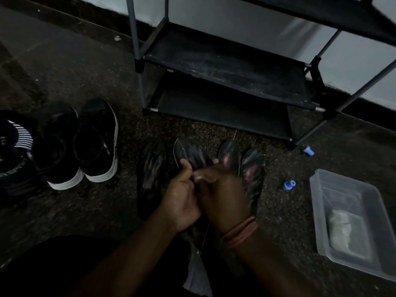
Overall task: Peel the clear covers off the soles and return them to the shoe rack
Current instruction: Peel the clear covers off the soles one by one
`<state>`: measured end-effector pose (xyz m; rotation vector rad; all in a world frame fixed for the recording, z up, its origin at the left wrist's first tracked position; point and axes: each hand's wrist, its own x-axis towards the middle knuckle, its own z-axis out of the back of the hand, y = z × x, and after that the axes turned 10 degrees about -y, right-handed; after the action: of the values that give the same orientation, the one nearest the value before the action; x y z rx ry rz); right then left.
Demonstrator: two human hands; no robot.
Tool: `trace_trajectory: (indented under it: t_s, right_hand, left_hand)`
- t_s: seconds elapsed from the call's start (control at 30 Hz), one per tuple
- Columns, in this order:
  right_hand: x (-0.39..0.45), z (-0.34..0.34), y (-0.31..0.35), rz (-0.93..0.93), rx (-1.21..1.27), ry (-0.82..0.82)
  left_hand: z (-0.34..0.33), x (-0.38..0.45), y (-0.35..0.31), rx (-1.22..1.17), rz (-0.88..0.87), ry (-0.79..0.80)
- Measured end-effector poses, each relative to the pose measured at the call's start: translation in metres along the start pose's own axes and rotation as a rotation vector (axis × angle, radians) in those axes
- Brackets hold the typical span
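Both hands (199,189) pinch one sole (190,154), held just beyond the knuckles.

bare shoe rack (225,67) shelves ahead

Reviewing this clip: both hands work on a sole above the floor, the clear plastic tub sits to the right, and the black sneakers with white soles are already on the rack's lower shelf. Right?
Not quite. The head view shows the black sneakers standing on the floor to the left; the rack shelves are bare. The rest holds: left hand and right hand work on a sole, and the tub sits to the right.
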<state>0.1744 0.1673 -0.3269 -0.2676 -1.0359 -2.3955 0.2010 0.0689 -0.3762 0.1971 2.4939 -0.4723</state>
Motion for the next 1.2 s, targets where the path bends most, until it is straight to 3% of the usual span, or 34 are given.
trace_trajectory:
  t_s: [0.07, 0.17, 0.2, 0.3, 0.43, 0.57, 0.73, 0.9, 1.07, 1.2]
  right_hand:
    - [-0.001, -0.001, 0.011, -0.025, 0.099, 0.053]
    - [0.017, 0.007, -0.016, -0.089, 0.041, -0.193]
    - [0.016, 0.008, -0.018, -0.069, -0.006, -0.205]
    - [-0.001, 0.000, 0.005, 0.005, -0.032, 0.029]
    - [0.018, 0.008, -0.025, -0.028, -0.101, -0.171]
    - [0.000, 0.000, 0.004, 0.001, -0.055, 0.074]
    - [0.019, 0.008, -0.031, -0.077, -0.103, -0.196]
    - [0.010, 0.001, -0.012, -0.302, 0.235, -0.029]
    - [0.022, 0.015, -0.014, -0.607, 0.602, -0.052]
    - [0.026, 0.022, -0.014, -0.605, 0.677, 0.009]
  left_hand:
    - [0.000, -0.001, -0.005, -0.027, -0.012, 0.008]
    - [-0.004, -0.004, 0.003, -0.027, 0.011, -0.003]
    - [-0.004, -0.003, 0.006, -0.018, 0.019, -0.016]
    - [0.003, 0.001, 0.005, -0.014, -0.003, -0.041]
    - [-0.006, -0.004, 0.010, -0.035, 0.019, -0.006]
    - [0.002, -0.001, 0.002, -0.060, 0.018, -0.008]
    - [-0.008, -0.006, 0.007, 0.001, 0.032, 0.002]
    - [-0.001, -0.003, -0.006, -0.020, -0.013, -0.035]
    - [0.001, -0.003, -0.019, -0.044, -0.070, -0.033]
    - [-0.003, -0.009, -0.024, -0.104, -0.103, 0.036]
